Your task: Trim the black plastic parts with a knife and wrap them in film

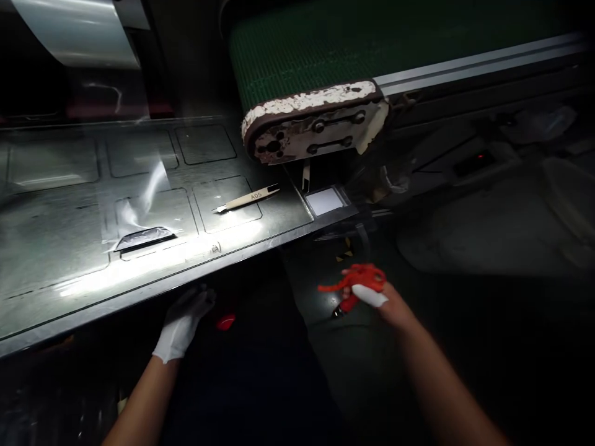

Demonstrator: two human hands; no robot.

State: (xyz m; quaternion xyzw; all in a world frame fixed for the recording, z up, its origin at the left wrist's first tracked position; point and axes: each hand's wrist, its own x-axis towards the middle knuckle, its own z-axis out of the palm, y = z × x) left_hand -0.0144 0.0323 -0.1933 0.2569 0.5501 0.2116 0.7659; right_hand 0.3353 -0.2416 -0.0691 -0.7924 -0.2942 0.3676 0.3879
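My right hand point(369, 294), in a white glove, is off the table's right end, closed around a red tool point(346, 305) with a dark, shiny tip. Red material also covers the back of that hand; blur hides the tool's exact kind. Below the table's front edge is my white-gloved left hand point(181, 322), its fingers lost in shadow. Beside it shows a small red object point(225, 321). On the metal worktable point(153, 279) lie tweezers point(248, 198) marked A05. A dark, flat piece point(146, 237) with clear film lies further left.
A green conveyor belt point(297, 56) with a chipped white end plate point(316, 118) juts over the table's back right. A white card point(324, 201) lies at the table's right corner. A wide film roll point(83, 31) hangs at upper left.
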